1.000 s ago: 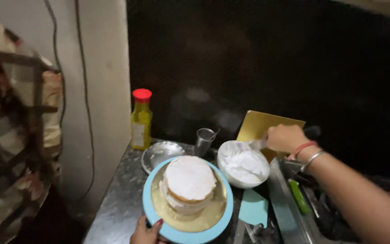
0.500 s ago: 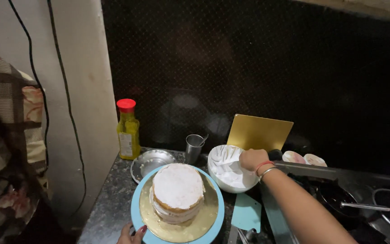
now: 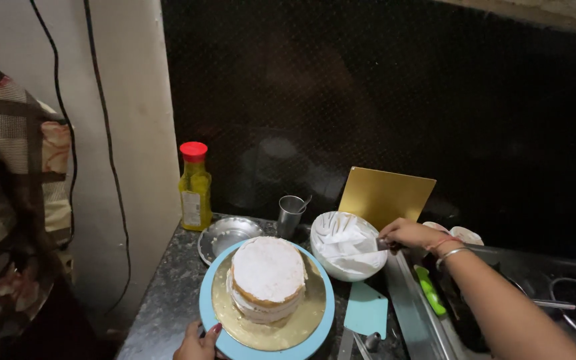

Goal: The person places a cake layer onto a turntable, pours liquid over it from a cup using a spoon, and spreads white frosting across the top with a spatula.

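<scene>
Layered cake [image 3: 267,280]: round, pale, cream showing between layers, top coated white; stands upright at centre of a gold cake board [image 3: 268,327]; board rests on a round light-blue turntable [image 3: 208,320], gripped at its near rim; white bowl [image 3: 348,245]: just beside the turntable, upright, holding white cream smeared up its inner wall; spatula [image 3: 368,245]: blade laid inside the bowl on the cream, handle gripped at the bowl's rim.

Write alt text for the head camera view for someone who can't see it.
A person's right hand dips a flat tool into a white bowl of cream while the left hand holds a blue turntable bearing a layered round cake on a dark stone counter.
</scene>
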